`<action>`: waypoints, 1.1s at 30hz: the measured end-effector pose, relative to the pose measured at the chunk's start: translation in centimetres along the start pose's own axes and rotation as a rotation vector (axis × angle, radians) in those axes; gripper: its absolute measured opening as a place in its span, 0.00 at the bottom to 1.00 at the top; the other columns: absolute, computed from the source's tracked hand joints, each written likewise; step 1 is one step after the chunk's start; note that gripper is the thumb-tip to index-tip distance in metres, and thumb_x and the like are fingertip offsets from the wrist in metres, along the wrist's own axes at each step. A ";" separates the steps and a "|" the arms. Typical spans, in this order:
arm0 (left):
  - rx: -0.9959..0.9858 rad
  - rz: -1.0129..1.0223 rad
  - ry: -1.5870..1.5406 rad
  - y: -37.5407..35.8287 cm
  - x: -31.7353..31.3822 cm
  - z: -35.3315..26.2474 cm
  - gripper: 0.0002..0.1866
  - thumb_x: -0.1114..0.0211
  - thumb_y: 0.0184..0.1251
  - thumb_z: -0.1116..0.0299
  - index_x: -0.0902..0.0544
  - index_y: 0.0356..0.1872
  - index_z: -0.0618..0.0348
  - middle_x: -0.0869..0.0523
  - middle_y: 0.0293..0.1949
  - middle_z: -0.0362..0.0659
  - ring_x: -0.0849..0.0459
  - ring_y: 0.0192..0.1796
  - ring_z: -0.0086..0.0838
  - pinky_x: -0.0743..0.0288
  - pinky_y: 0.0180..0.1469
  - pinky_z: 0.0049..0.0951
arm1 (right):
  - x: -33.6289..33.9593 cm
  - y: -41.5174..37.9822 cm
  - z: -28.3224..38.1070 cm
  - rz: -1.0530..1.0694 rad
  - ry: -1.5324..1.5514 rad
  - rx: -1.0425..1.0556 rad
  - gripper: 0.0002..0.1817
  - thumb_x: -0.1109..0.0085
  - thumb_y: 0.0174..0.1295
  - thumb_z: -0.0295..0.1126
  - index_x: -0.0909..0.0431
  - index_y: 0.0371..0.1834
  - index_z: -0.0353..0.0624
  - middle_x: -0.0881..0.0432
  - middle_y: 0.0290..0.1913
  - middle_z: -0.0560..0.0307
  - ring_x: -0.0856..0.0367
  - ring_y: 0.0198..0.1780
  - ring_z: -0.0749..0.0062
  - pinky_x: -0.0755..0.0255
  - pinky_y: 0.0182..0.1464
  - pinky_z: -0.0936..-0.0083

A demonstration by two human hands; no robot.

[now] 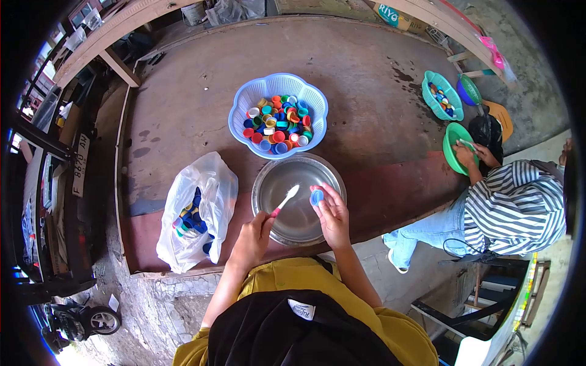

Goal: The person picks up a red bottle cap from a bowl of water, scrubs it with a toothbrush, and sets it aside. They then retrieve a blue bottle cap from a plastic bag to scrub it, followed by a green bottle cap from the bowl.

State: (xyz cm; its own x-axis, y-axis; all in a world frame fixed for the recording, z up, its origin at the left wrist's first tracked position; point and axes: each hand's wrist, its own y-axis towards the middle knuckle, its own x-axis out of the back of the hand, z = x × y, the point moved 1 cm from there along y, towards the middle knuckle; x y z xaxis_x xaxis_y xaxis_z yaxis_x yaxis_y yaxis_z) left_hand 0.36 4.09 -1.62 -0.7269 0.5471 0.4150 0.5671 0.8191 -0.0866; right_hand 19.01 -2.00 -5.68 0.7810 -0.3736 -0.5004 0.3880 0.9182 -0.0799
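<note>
My left hand (pixel 250 242) is closed around the pink handle of a toothbrush (pixel 286 199), whose white bristles point up and away over a metal basin (pixel 263 183). Between the thumb and fingers of my right hand (pixel 332 221) is a blue bottle cap (pixel 316 197), its hollow side partly facing me. The basin looks to hold some water. Just beyond it stands a light blue plastic basket (pixel 244 100) with many mixed-colour bottle caps (pixel 280 124) inside. Left of the basin, a translucent plastic bag (pixel 213 177) holds mostly dark blue caps (pixel 194 219).
At the right, a co-worker in a striped top (pixel 519 207) has both hands at a green basin (pixel 450 143). A turquoise basket (pixel 432 85) of caps sits beyond it. The wooden table's (pixel 183 85) raised edge runs along the left. A wooden beam (pixel 125 36) crosses the far side.
</note>
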 end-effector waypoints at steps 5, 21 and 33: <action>0.012 0.088 -0.001 0.2 -0.5 -0.8 0.09 0.47 0.69 0.69 0.26 0.40 0.65 0.23 0.24 0.61 0.23 0.32 0.57 0.32 0.29 0.43 | -1.0 0.1 0.1 -0.059 -0.110 0.123 0.23 0.50 0.63 0.20 0.39 0.62 0.39 0.31 0.58 0.49 0.32 0.61 0.69 0.36 0.61 0.72; 0.053 0.132 0.007 -0.3 -0.1 -0.2 0.10 0.49 0.70 0.67 0.27 0.38 0.66 0.24 0.23 0.61 0.23 0.28 0.55 0.33 0.28 0.40 | -1.3 0.0 0.5 0.019 -0.320 0.297 0.22 0.50 0.60 0.16 0.40 0.58 0.39 0.32 0.59 0.46 0.34 0.64 0.64 0.35 0.62 0.69; 0.049 0.182 -0.056 -0.4 -0.9 0.4 0.12 0.50 0.71 0.65 0.27 0.38 0.66 0.25 0.21 0.53 0.26 0.23 0.39 0.34 0.30 0.34 | -0.5 -0.1 0.0 -0.050 -0.046 -0.032 0.20 0.53 0.64 0.22 0.36 0.61 0.35 0.31 0.60 0.52 0.36 0.66 0.65 0.39 0.64 0.74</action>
State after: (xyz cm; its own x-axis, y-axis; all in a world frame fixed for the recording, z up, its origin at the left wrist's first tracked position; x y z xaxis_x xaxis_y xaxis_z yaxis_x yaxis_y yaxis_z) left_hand 0.63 3.29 -2.28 -0.6355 0.6943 0.3378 0.6724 0.7127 -0.2001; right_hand 18.61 -1.95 -5.39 0.7832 -0.4238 -0.4550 0.4115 0.9018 -0.1318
